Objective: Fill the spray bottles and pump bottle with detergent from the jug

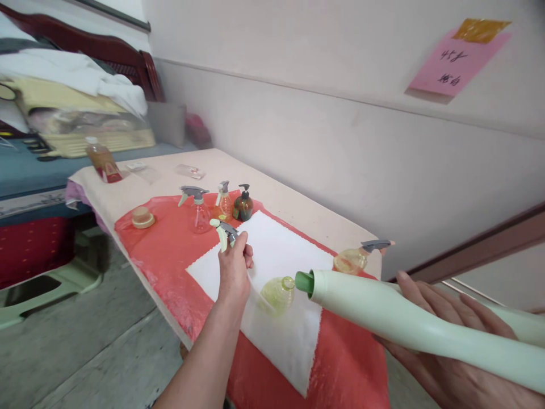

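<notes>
My left hand point(235, 267) grips a white-and-grey trigger spray head point(225, 230), with a thin clear tube trailing below. Just right of it, an open-necked yellow-green spray bottle point(276, 296) leans on a white cloth point(293, 341), its mouth towards the right. My right hand point(447, 307) is wrapped round a pale green plastic tube-shaped tool point(383, 298); I cannot make out its exact kind. A darker green nozzle point(304, 282) pokes from its end, close to the bottle's mouth.
A red plastic sheet point(170, 250) covers the table's near part. On it stand a clear spray bottle point(200, 216), an amber spray bottle point(224, 205), a brown pump bottle point(243, 205) and a yellowish spray bottle point(351, 261). A wall point(298, 125) borders the right side.
</notes>
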